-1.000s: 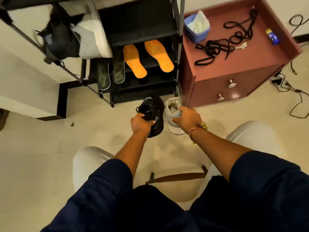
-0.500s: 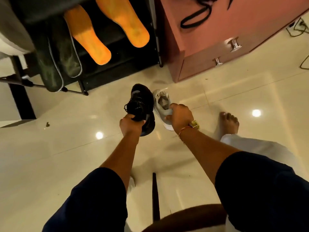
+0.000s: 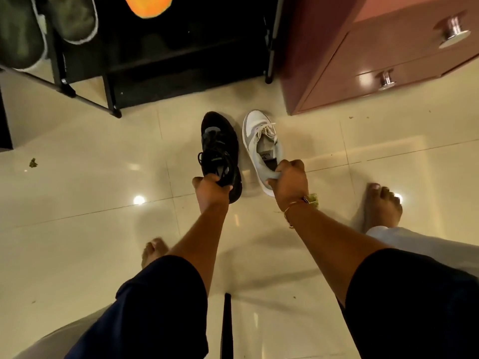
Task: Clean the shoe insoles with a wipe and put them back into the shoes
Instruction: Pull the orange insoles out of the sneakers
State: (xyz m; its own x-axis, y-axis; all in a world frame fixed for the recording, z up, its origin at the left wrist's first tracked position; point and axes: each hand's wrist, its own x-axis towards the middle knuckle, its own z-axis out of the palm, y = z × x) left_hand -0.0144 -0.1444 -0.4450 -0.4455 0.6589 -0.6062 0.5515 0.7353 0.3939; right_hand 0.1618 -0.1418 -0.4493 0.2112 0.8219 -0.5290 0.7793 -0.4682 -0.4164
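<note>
white shoe (image 3: 261, 141) tongue label, print illegible

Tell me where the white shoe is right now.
In the head view, the white shoe sits just right of centre, gripped at its heel by the right hand, beside the black shoe and near the red-brown cabinet.

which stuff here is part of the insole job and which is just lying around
For the job:
- black shoe, held at the heel by the left hand
- white shoe, held at the heel by the right hand
- orange insole on the black rack

Just lying about:
- green slippers
- red-brown cabinet
- floor debris
</note>
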